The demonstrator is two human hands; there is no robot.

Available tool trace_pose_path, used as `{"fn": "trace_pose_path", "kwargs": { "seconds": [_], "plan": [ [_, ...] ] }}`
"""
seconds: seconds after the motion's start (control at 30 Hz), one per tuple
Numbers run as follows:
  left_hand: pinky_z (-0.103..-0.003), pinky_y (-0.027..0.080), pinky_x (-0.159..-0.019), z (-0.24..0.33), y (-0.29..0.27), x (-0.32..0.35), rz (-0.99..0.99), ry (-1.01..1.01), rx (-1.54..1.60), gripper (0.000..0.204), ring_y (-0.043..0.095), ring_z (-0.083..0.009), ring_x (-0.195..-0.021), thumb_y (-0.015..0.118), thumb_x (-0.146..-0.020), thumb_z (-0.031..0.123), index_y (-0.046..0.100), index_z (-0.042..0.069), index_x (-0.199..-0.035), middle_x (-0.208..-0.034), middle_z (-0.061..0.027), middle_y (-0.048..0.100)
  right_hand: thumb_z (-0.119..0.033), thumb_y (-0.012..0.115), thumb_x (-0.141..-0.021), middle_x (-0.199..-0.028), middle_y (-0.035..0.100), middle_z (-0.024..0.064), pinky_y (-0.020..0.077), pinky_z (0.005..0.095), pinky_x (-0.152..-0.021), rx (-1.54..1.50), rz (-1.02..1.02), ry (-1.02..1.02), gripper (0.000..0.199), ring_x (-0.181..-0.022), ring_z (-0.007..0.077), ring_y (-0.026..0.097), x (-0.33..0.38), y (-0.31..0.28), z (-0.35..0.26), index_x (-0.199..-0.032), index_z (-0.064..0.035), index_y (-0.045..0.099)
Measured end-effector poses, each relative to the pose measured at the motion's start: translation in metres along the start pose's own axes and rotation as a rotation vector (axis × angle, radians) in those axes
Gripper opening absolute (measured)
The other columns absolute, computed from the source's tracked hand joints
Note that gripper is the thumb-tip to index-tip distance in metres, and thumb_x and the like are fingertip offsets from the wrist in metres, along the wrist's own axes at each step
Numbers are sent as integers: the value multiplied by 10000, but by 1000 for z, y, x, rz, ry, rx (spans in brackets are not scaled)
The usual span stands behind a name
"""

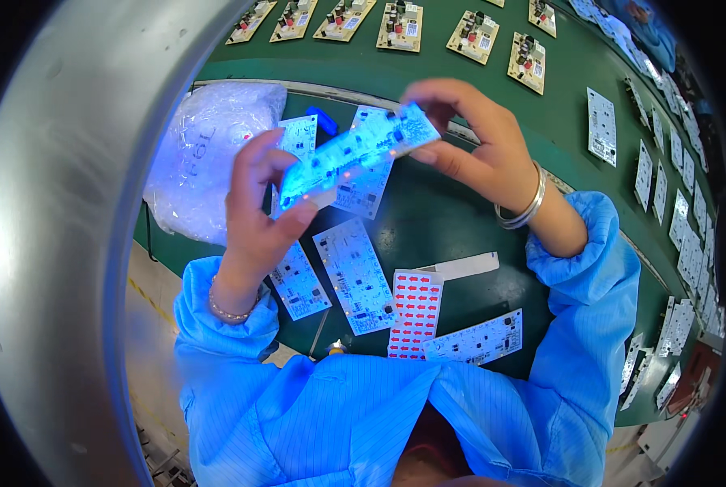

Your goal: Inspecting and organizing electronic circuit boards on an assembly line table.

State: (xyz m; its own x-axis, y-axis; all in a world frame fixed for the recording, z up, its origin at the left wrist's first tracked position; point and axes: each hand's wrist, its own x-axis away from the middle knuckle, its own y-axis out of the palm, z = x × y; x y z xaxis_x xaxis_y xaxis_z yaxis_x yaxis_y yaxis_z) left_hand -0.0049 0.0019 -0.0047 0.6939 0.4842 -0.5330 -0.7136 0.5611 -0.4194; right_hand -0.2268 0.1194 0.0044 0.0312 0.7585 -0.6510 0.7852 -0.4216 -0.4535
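Far left, a crumpled clear plastic bag [209,154] lies just beyond the left hand's knuckles. The left hand [257,219] is up off the mat, thumb pressed against the lower left end of the circuit board [355,154], fingers curled behind it, pinching that end. The board glows blue and slants up to the right, held in the air between both hands. Under the left wrist lies a white board [298,282], and just right of it, below the thumb, another white board [356,276] on the dark green mat [436,219]. Below the raised board, a sheet of red arrow stickers [416,312] sits beside a white strip [468,265], with one more white board [476,339] lower right. The right hand [485,146] pinches the board's upper right end, fingertips on top, thumb beneath, remaining fingers loosely spread. Beyond those fingertips, a row of populated boards [399,26] lines the green belt.
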Motion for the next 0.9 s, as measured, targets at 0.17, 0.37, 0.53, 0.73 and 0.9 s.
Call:
{"fn": "trace_pose_path", "kwargs": {
  "seconds": [0.17,0.37,0.53,0.73,0.9],
  "plan": [
    [-214,356,-329,15,-1,-4,-321,-894,1006,623,486,-129,-381,235,-825,494,344,-19,-1162,-759,-152,561,-193,480,-832,-651,502,-7,377,178,-524,-307,-181,478,213,-574,54,459,0,2,-7,-772,-1,548],
    [-257,333,-281,3,3,0,-368,-897,1413,651,432,-180,-296,190,-820,529,428,-25,-1066,-435,-125,482,-252,437,-845,-712,521,-2,364,173,-496,-648,-202,606,240,-565,45,451,-1,5,0,-884,-37,536],
    [-252,320,-276,-3,4,-3,-461,-949,1618,653,359,-141,-271,193,-820,550,456,0,-1054,-465,-128,487,-261,425,-840,-789,545,27,383,172,-479,-820,-103,749,296,-567,58,478,-1,11,-7,-1023,-35,483],
    [-256,316,-286,-11,5,-3,-534,-968,1776,643,346,-121,-288,219,-815,561,461,21,-1064,-498,-136,498,-250,419,-838,-813,556,61,406,186,-456,-919,-134,828,310,-548,83,504,0,10,-2,-1041,-21,471],
    [-262,324,-310,-12,7,0,-535,-955,1818,656,365,-126,-318,234,-808,568,455,9,-1071,-517,-138,506,-209,406,-833,-803,556,64,416,185,-455,-971,-118,879,270,-550,91,512,1,12,1,-1003,-9,473]
  ]
}}
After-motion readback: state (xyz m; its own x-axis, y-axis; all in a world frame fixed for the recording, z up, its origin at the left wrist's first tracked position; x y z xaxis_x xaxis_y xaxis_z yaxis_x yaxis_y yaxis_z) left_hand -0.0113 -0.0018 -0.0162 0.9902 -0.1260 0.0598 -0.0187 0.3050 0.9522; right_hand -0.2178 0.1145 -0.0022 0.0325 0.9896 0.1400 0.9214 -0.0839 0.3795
